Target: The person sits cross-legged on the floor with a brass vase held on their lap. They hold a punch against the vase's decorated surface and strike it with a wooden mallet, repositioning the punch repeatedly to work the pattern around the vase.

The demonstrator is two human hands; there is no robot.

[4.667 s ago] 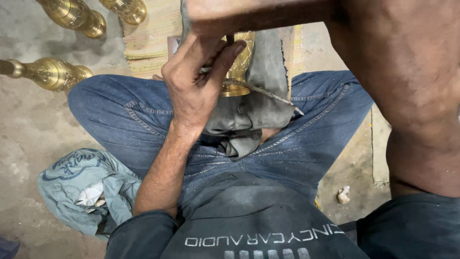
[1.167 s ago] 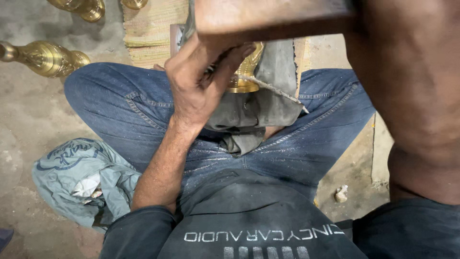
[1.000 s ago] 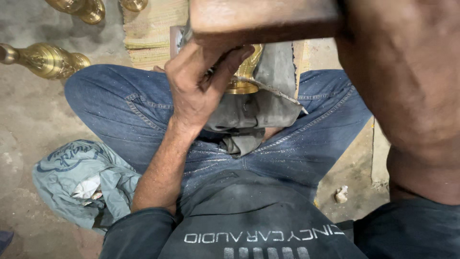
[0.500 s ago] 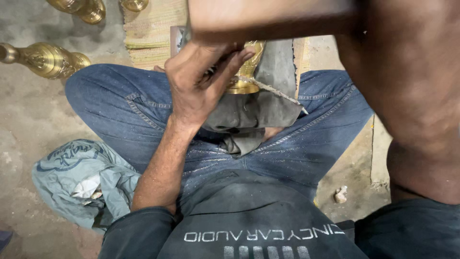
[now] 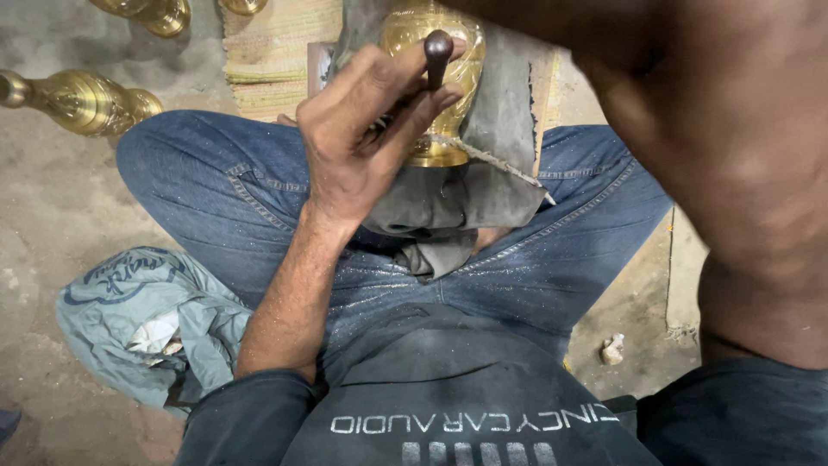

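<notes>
head view | left hand (image 5: 362,142) pinches a dark punch (image 5: 436,53) upright, tip hidden, probably to bear on the brass vase (image 5: 435,95) just behind, padded in grey cloth (image 5: 483,185) on the lap | right hand out of view, can't tell its grip | blue-printed grey bag (image 5: 142,324) well below-left on floor

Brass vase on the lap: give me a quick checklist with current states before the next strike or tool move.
1. Left hand grips the dark metal punch: ok.
2. Punch tip seated on the brass vase: cannot tell, fingers hide it.
3. Vase cushioned by the grey cloth on the lap: ok.
4. Right hand in view: not ok, only the forearm shows.
5. Other brass pieces apart from the work, on the floor: ok.
</notes>
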